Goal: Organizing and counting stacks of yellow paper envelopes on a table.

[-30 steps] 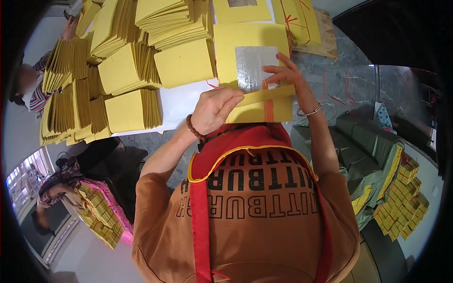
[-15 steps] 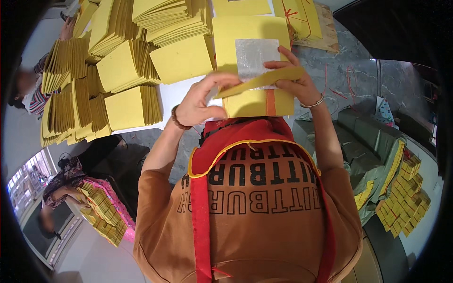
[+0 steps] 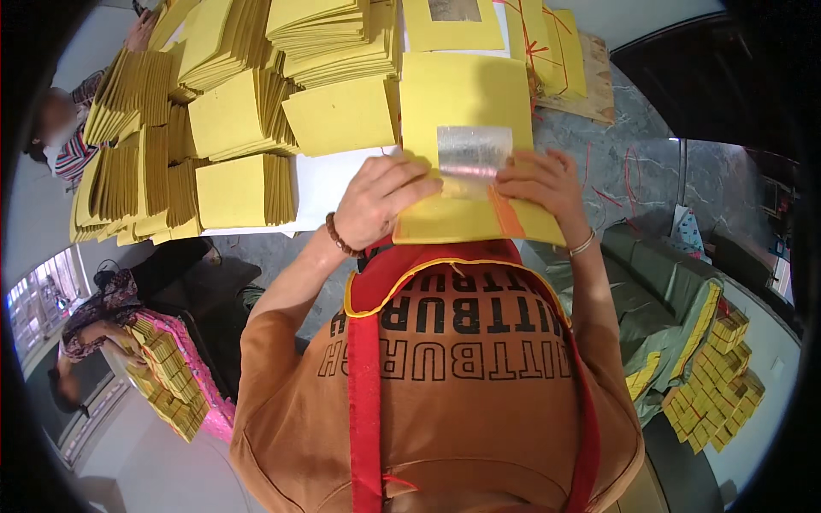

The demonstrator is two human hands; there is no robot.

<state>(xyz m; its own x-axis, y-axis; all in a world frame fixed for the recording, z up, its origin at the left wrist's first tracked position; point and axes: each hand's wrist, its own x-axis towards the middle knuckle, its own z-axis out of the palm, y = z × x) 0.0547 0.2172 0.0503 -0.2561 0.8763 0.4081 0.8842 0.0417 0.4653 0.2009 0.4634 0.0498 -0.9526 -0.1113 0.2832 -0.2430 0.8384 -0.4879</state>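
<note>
A yellow paper sheet (image 3: 466, 94) with a shiny silver foil rectangle (image 3: 475, 150) lies at the table's front edge, straight before me. Its near part is creased and curves up slightly, and an orange-red band (image 3: 506, 211) crosses it on the right. My left hand (image 3: 380, 201) grips the near left side, thumb and fingers closed on the paper. On the other side, my right hand (image 3: 543, 184) has its bent fingers on the paper beside the foil, closed over the right edge. How many layers lie under my fingers is hidden.
Stacks of folded yellow paper (image 3: 244, 192) fill the table to the left, on a white surface (image 3: 338, 179). Another foil sheet (image 3: 415, 26) lies beyond. Red-tied yellow bundles (image 3: 560, 56) sit far right. A grey covered sofa (image 3: 650, 274) stands right; other people are at left.
The raised yellow strip between my hands has come down onto the sheet. Both hands are lower and nearer to me, and more of the foil shows.
</note>
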